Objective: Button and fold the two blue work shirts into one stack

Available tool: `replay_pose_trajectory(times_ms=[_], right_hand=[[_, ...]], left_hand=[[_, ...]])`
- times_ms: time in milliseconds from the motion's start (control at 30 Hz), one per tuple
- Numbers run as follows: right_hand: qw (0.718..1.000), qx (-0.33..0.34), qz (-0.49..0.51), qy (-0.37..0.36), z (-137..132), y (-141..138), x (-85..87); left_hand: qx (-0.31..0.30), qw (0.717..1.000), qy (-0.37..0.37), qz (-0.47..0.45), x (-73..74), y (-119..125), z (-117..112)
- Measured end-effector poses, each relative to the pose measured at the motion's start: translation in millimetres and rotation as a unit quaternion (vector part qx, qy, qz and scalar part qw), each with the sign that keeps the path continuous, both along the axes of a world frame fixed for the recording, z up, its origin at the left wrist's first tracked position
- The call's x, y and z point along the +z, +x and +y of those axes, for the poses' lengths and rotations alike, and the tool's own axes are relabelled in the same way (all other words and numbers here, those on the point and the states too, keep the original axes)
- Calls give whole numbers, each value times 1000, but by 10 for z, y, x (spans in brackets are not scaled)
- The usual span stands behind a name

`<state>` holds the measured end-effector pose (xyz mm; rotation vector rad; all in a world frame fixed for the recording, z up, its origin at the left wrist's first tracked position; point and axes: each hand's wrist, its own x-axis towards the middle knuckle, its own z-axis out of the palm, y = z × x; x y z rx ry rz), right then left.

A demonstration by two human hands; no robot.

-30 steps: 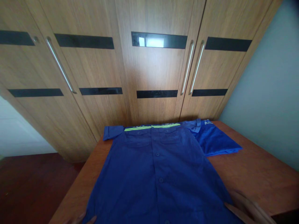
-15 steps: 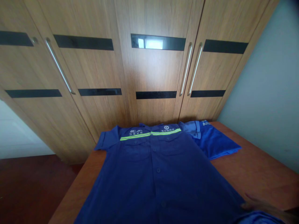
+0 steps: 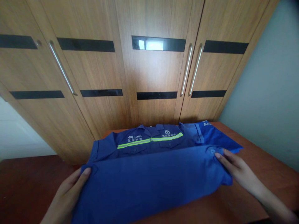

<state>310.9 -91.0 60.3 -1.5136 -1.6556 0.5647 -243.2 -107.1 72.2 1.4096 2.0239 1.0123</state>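
A blue work shirt (image 3: 149, 174) with a yellow-green reflective stripe lies on the wooden table (image 3: 261, 174). Its lower half is folded up over its front, so the chest pockets and collar still show at the far end. My left hand (image 3: 70, 189) grips the left corner of the folded edge. My right hand (image 3: 235, 169) holds the right corner of that edge, fingers pinched on the cloth. A second blue garment (image 3: 217, 137) lies partly under the shirt at the far right.
A wooden wardrobe (image 3: 149, 68) with long metal handles and black strips stands right behind the table. A pale wall (image 3: 271, 102) runs along the right. Dark red floor (image 3: 28, 186) shows to the left of the table.
The shirt lay flat and open before. Both hands have come up from the near edge, carrying the hem toward the chest, so the lower half now lies doubled over.
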Motion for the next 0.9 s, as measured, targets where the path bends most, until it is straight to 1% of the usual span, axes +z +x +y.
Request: replay_pose_trajectory(times_ms=[33,67,100,167,233,333,467,600,667,767,900], right_hand=[[1000,15,1,4,219,-65,10],[1000,17,-4,10,421,-120,-5],[1000,13,-12,3,600,-164,-45],[998,-34,-56,-18,871,-212,-182],[991,-73,-105,-37,1022,-217,-346],[984,-90,-141,-58,1065,-179,-536],[983,-93,-142,-67,999,-114,-641],[985,-75,-138,-71,985,-82,-666],[985,-72,-140,-71,994,-88,-663],[982,-86,-144,-82,1003,-117,-647],[979,-85,-162,-89,1008,-152,-636]], left_hand=[[-37,999,-4,-40,-5,58,185],[-60,997,-5,-43,-20,110,360],[-72,997,-10,-9,-43,151,517],[-78,993,-19,87,-108,189,747],[-76,986,-24,149,-183,164,852],[-79,985,-28,148,-278,51,829],[-120,981,-56,141,-326,-81,708],[-136,975,-57,166,-309,-90,680],[-132,972,-55,188,-293,-58,690],[-119,961,-64,240,-278,4,701],[-107,945,-67,302,-303,48,710]])
